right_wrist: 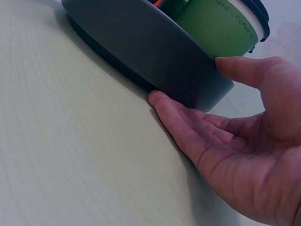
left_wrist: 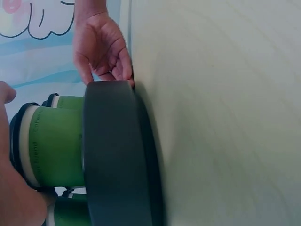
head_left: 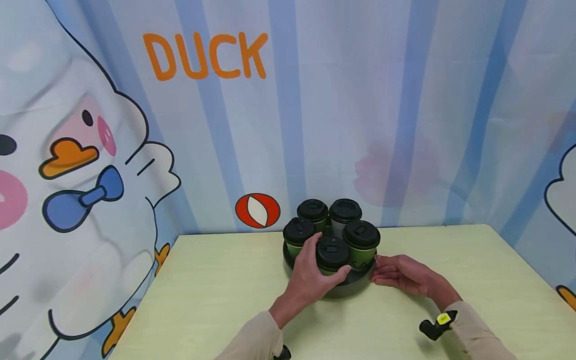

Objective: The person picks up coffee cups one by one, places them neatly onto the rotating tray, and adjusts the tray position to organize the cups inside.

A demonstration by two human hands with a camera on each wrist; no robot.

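Several green paper coffee cups with black lids stand in a round dark grey tray [left_wrist: 117, 155] near the back of the table. My left hand [head_left: 310, 275] reaches over the tray's front edge, its fingers and thumb around the front cup [head_left: 333, 253]. The same hand [left_wrist: 21, 193] shows at the left of the left wrist view, beside the cups' lids. On the tray's right side my right hand [head_left: 407, 275] grips the wall, thumb on the rim and fingers under the bottom edge; the right wrist view shows this hand [right_wrist: 244, 141] closely.
The pale yellow table [head_left: 216, 290] extends on both sides of the tray. A light blue striped cloth backdrop [head_left: 342, 100] with duck drawings hangs right behind the table's back edge. A black strap with a yellow tag [head_left: 443, 318] sits at the right wrist.
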